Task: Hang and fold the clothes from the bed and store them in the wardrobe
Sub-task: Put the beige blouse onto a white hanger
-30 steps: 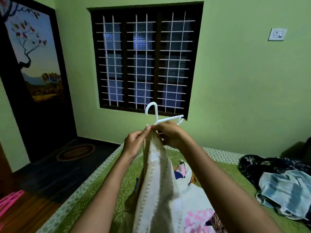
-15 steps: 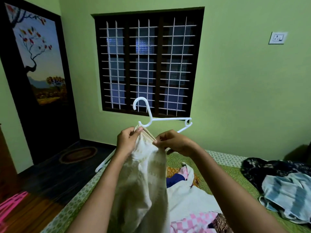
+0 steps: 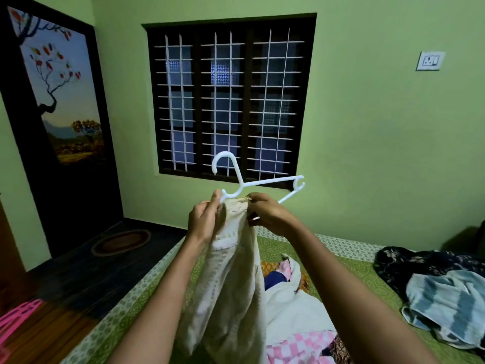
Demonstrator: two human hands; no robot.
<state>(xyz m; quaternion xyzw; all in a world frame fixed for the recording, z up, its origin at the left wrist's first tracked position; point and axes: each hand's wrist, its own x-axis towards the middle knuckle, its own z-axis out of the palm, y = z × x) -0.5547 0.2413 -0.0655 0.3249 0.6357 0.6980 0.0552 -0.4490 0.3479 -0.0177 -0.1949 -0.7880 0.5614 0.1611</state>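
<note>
Holding what, those two hands?

— Both pinch the top edge of the cream garment [image 3: 231, 279]. The left hand [image 3: 206, 222] has it by one corner, and the right hand [image 3: 269, 215] curls its fingertips on the trimmed edge. The hands are close together and raised in front of the chest.

And the hanger?

— The white hanger [image 3: 265, 182] sits just above and behind the knuckles with its hook up. Its long axis runs left to right, tilted, with the right end higher. The left shoulder meets the cloth beside the left hand. The right shoulder sticks out bare past the right hand.

So the right hand is nearer the work?

— I'd say so. The cloth probably has to be drawn rightward along that bare arm.

What's underneath?

— The garment hangs between the forearms over the bed [image 3: 349, 261], which has a green patterned sheet. A white and pink pile [image 3: 294, 311] lies near, and a dark and blue-striped heap [image 3: 441, 292] lies well apart to the right.

And the room?

— Green walls, a barred window [image 3: 231, 101] straight ahead and a painted door [image 3: 60, 127] on the left. No wardrobe is in view.
</note>
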